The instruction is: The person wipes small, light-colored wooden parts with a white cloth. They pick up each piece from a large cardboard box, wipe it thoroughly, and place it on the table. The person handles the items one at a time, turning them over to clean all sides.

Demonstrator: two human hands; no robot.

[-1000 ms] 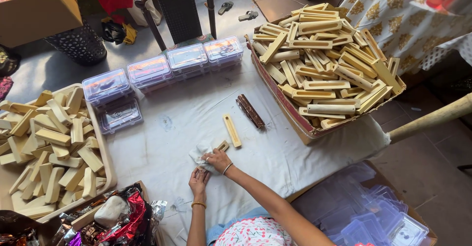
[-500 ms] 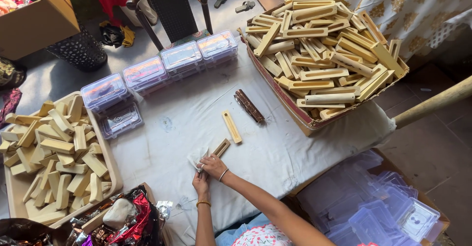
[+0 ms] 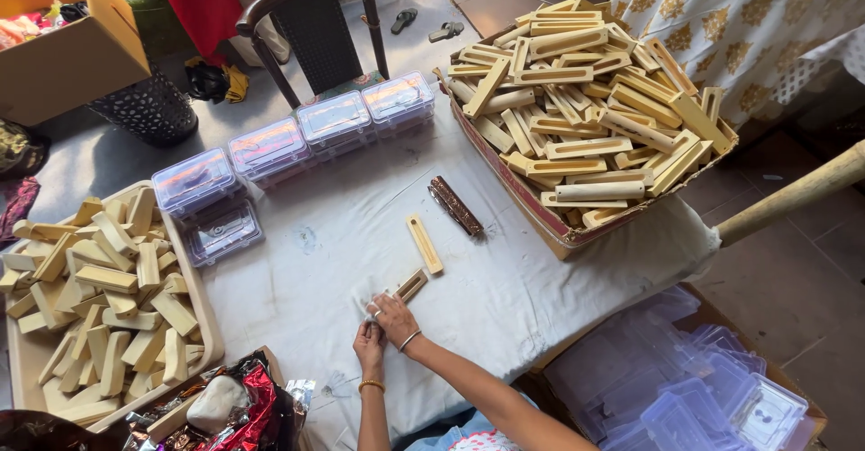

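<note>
My left hand (image 3: 368, 340) and my right hand (image 3: 394, 315) meet at the near edge of the white cloth-covered table (image 3: 342, 244). Both pinch a small wooden box piece (image 3: 407, 286) with a bit of white paper or cloth at its near end. Just beyond it lies a long pale wooden lid (image 3: 423, 244), and farther back a dark patterned stick-shaped item (image 3: 455, 205). Neither hand touches those.
A big cardboard box (image 3: 577, 118) heaped with pale wooden boxes sits at the right. A tray (image 3: 95, 298) of wooden blocks fills the left. Several clear plastic cases (image 3: 270, 149) line the far side. A chair (image 3: 315, 27) stands behind; plastic cases (image 3: 703, 388) lie on the floor.
The camera has shifted slightly, so the scene moved in view. My hands stay together on the small wooden piece at the table's near edge.
</note>
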